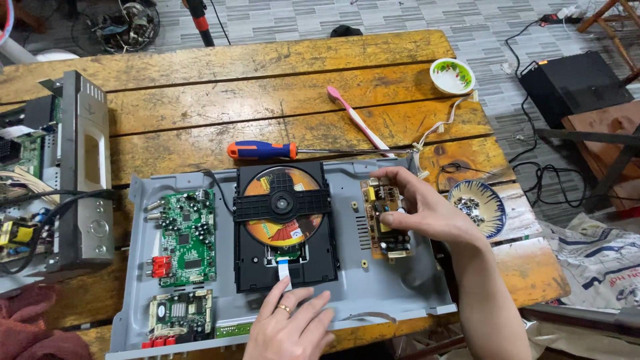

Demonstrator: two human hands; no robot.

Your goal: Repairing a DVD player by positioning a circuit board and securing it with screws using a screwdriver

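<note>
Desk (267, 73): yellow-brown planks, dark grain streaks. Chassis tray (407, 287): pale grey. Disc drive (283, 263): black frame; disc (267, 230) orange with red patch. Main board (189, 237): green, red jacks at edge. Power board (373, 230): tan, black and yellow parts. Screwdriver (261, 150): blue handle, orange ends. Toothbrush (357, 120): pink and white. Small bowl (452, 75): white, green-red floral rim. Plate (493, 203): blue radiating stripes. Floor (400, 17): grey striped tiles.
</note>
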